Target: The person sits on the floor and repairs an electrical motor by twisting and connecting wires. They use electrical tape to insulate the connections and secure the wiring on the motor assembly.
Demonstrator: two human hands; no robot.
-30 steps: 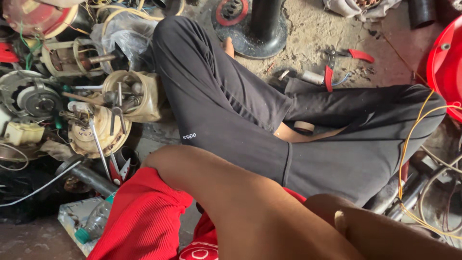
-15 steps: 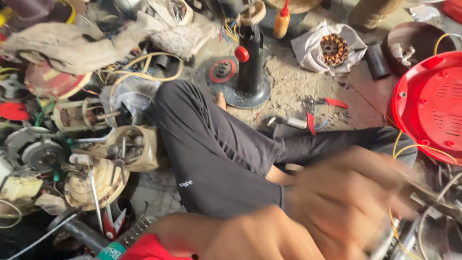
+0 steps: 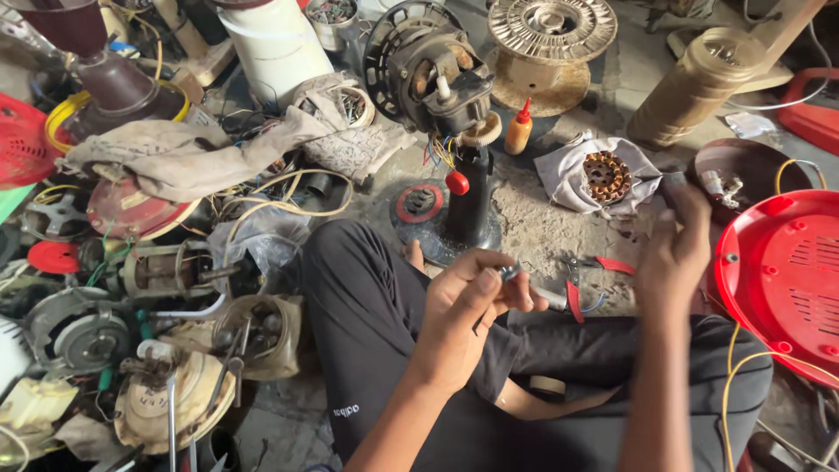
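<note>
I sit cross-legged in black trousers (image 3: 376, 350) on a workshop floor. My left hand (image 3: 463, 315) is raised over my knee and pinches a small metal part (image 3: 509, 272) between thumb and fingers. Further right, my right hand (image 3: 671, 249) is lifted with its fingertips closed on a small dark piece (image 3: 677, 186); I cannot tell what it is. Between the hands, red-handled pliers (image 3: 578, 293) lie on the floor. A wound stator (image 3: 605, 176) rests on a grey cloth just beyond my right hand.
A stripped fan motor (image 3: 434, 74) stands on its black pedestal (image 3: 437, 218) straight ahead, with an orange bottle (image 3: 519, 131) beside it. A red round cover (image 3: 786, 271) lies at the right. Several motors and housings (image 3: 166, 271) and tangled wires crowd the left.
The view has tilted up toward the fan stand. Both hands have risen from the bottom of the frame and separated, the left one now pinching a small part.
</note>
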